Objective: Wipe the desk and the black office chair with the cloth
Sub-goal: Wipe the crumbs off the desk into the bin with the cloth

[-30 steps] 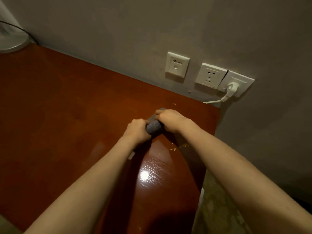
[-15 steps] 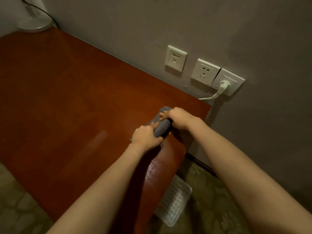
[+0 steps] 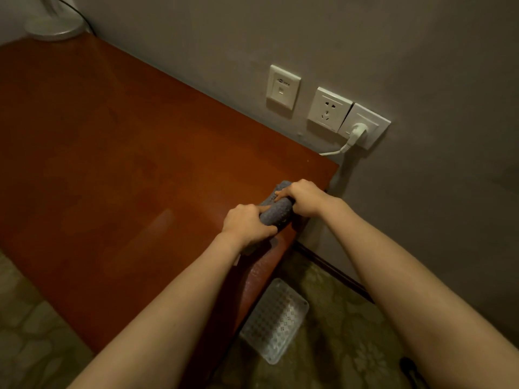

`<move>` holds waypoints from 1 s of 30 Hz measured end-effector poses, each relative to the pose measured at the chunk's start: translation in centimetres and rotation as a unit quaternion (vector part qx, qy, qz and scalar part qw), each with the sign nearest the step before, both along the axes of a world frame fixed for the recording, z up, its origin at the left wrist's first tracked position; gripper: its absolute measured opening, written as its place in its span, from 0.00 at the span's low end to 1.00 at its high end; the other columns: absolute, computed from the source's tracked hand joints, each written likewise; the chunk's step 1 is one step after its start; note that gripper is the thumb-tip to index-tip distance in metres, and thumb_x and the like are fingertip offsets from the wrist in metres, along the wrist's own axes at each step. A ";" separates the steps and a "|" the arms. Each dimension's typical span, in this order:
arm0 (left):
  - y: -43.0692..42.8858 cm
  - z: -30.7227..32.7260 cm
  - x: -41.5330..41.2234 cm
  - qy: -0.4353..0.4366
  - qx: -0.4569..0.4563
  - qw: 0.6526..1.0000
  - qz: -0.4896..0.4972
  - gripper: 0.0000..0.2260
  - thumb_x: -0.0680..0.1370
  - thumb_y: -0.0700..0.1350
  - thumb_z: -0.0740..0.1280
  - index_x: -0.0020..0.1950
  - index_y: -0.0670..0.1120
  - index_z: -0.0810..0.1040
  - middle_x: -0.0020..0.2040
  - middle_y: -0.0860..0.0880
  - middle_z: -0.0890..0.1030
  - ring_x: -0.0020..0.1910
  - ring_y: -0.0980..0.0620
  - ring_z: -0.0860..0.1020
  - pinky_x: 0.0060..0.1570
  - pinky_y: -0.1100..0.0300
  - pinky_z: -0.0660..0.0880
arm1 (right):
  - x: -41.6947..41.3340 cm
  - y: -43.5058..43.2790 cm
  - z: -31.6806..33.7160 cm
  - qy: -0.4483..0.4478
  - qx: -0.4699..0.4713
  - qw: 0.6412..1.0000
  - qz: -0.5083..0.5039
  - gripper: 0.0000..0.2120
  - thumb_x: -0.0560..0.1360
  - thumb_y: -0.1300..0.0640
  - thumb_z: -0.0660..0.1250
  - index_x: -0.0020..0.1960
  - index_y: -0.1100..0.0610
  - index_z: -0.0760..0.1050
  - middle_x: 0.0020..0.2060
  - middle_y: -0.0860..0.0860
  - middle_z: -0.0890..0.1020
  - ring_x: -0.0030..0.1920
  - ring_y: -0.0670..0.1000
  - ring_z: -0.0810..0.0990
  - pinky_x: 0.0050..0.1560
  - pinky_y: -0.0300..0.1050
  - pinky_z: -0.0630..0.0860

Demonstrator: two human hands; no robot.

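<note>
Reddish-brown desk [image 3: 112, 164] fills the left and centre of the frame, set against a grey wall bearing white wall plates [image 3: 328, 109]. At frame centre, by the desk's right edge, I see the cloth [image 3: 276, 213], grey and rolled, grasped at both ends. The left hand [image 3: 247, 223] curls round its near end, and the right hand [image 3: 306, 197] clenches over its far end. Step in hand, as I judge it: wiping the desk at its right margin. The next move calls for a pressed stroke leftward across the broad top. The black office chair is out of view, the cloth's underside is hidden, and a white base [image 3: 53, 26], upper left, is cut off.
</note>
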State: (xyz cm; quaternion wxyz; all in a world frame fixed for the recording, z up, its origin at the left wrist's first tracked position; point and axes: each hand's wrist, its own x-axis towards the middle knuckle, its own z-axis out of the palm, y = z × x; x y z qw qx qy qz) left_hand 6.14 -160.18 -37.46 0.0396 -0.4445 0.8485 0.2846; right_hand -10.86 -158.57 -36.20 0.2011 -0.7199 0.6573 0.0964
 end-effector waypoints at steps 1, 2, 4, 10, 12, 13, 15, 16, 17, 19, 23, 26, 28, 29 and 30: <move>0.5 0.1 -0.1 0.003 0.002 1.000 -0.006 0.22 0.73 0.55 0.66 0.67 0.60 0.72 0.42 0.51 0.76 0.41 0.51 0.75 0.42 0.60 0.73 | -0.1 0.5 0.1 -0.001 0.004 1.000 -0.004 0.21 0.74 0.68 0.60 0.65 0.53 0.75 0.62 0.54 0.77 0.60 0.56 0.75 0.51 0.48 0.72; 1.0 0.1 -0.2 0.007 0.007 1.000 -0.011 0.22 0.73 0.55 0.66 0.67 0.60 0.72 0.42 0.51 0.77 0.42 0.51 0.77 0.43 0.59 0.74 | -0.1 1.1 0.1 0.000 0.008 1.000 -0.007 0.21 0.74 0.68 0.60 0.64 0.53 0.76 0.61 0.54 0.78 0.58 0.55 0.76 0.48 0.46 0.71; 2.0 0.0 -0.4 0.016 0.022 1.000 -0.013 0.21 0.73 0.55 0.66 0.66 0.59 0.73 0.42 0.51 0.77 0.45 0.49 0.79 0.44 0.58 0.75 | -0.2 2.2 0.3 0.009 0.017 1.000 -0.011 0.20 0.74 0.68 0.61 0.62 0.54 0.77 0.58 0.54 0.80 0.55 0.55 0.77 0.44 0.45 0.71; 5.2 -0.1 -1.2 0.023 0.064 0.997 -0.024 0.19 0.73 0.54 0.67 0.63 0.55 0.76 0.44 0.50 0.77 0.48 0.47 0.78 0.43 0.59 0.73 | -0.8 5.3 0.7 0.054 0.045 0.997 -0.010 0.16 0.73 0.66 0.61 0.59 0.59 0.78 0.53 0.57 0.81 0.52 0.56 0.79 0.51 0.53 0.77; 6.0 -0.2 -1.5 0.026 0.080 0.996 -0.023 0.19 0.72 0.54 0.67 0.63 0.53 0.76 0.48 0.48 0.79 0.49 0.47 0.78 0.43 0.60 0.72 | -0.8 6.0 1.1 0.062 0.056 0.996 -0.014 0.15 0.74 0.65 0.61 0.59 0.59 0.78 0.52 0.56 0.81 0.52 0.56 0.79 0.47 0.48 0.76; 6.2 -0.2 -1.7 0.025 0.089 0.995 -0.026 0.20 0.72 0.54 0.68 0.64 0.52 0.76 0.50 0.48 0.80 0.50 0.46 0.78 0.44 0.59 0.73 | -0.7 6.5 1.3 0.063 0.064 0.996 -0.016 0.15 0.75 0.66 0.61 0.60 0.59 0.77 0.52 0.56 0.81 0.52 0.56 0.79 0.45 0.46 0.74; 6.4 -0.1 -2.1 0.017 0.103 0.994 -0.032 0.22 0.72 0.55 0.68 0.65 0.51 0.76 0.55 0.46 0.80 0.52 0.46 0.78 0.49 0.56 0.77 | -0.8 7.3 1.2 0.067 0.074 0.995 -0.020 0.16 0.75 0.66 0.61 0.60 0.58 0.77 0.53 0.56 0.81 0.52 0.56 0.79 0.47 0.48 0.74; 6.4 0.0 -2.2 0.016 0.111 0.993 -0.034 0.22 0.72 0.54 0.68 0.65 0.51 0.75 0.56 0.46 0.80 0.52 0.46 0.78 0.50 0.55 0.77 | -0.9 7.7 1.0 0.068 0.072 0.995 -0.025 0.16 0.74 0.65 0.61 0.60 0.57 0.77 0.53 0.56 0.81 0.53 0.56 0.79 0.49 0.49 0.75; 6.3 0.2 -2.2 0.020 0.120 0.992 -0.033 0.21 0.73 0.54 0.68 0.65 0.51 0.75 0.56 0.47 0.80 0.52 0.46 0.78 0.51 0.55 0.77 | -1.0 8.0 0.9 0.064 0.069 0.995 -0.032 0.16 0.74 0.65 0.61 0.60 0.57 0.77 0.53 0.56 0.81 0.53 0.57 0.79 0.51 0.51 0.76; 6.4 0.2 -2.3 0.032 0.147 0.988 -0.029 0.19 0.73 0.53 0.68 0.64 0.52 0.76 0.54 0.48 0.79 0.51 0.48 0.78 0.48 0.57 0.76 | -1.2 8.3 1.0 0.053 0.058 0.996 -0.047 0.17 0.74 0.66 0.62 0.61 0.57 0.77 0.55 0.56 0.81 0.55 0.57 0.78 0.54 0.52 0.76; 7.2 0.1 -2.7 0.046 0.163 0.985 -0.030 0.17 0.73 0.52 0.67 0.62 0.52 0.77 0.54 0.47 0.80 0.51 0.47 0.78 0.45 0.58 0.74 | -1.5 8.8 1.5 0.051 0.051 0.996 -0.053 0.19 0.74 0.67 0.62 0.62 0.56 0.77 0.57 0.56 0.80 0.57 0.56 0.78 0.55 0.50 0.75; 6.6 1.0 -3.0 0.056 0.152 0.986 -0.040 0.17 0.73 0.52 0.68 0.62 0.52 0.77 0.53 0.47 0.80 0.50 0.48 0.79 0.47 0.57 0.77 | -1.7 8.9 2.2 0.049 0.041 0.996 -0.060 0.16 0.73 0.67 0.62 0.59 0.57 0.78 0.53 0.55 0.81 0.54 0.55 0.79 0.51 0.49 0.76; 5.7 2.0 -2.8 0.060 0.147 0.986 -0.046 0.16 0.74 0.51 0.68 0.62 0.52 0.77 0.52 0.48 0.80 0.48 0.49 0.79 0.46 0.57 0.78 | -1.8 8.4 3.0 0.040 0.023 0.997 -0.069 0.16 0.74 0.66 0.62 0.58 0.56 0.78 0.53 0.55 0.81 0.53 0.55 0.79 0.50 0.49 0.76; 5.2 2.6 -2.7 0.062 0.138 0.987 -0.047 0.16 0.74 0.51 0.68 0.61 0.52 0.77 0.51 0.49 0.79 0.48 0.49 0.79 0.46 0.57 0.78 | -1.7 8.0 3.4 0.036 0.011 0.997 -0.074 0.16 0.74 0.66 0.62 0.59 0.55 0.78 0.53 0.54 0.81 0.54 0.55 0.78 0.49 0.48 0.74; 4.6 3.0 -2.6 0.067 0.126 0.989 -0.046 0.16 0.74 0.51 0.68 0.61 0.52 0.77 0.51 0.49 0.80 0.47 0.50 0.79 0.47 0.56 0.79 | -1.5 7.4 3.9 0.035 -0.002 0.996 -0.077 0.16 0.74 0.66 0.62 0.59 0.55 0.78 0.53 0.54 0.81 0.54 0.55 0.78 0.49 0.47 0.73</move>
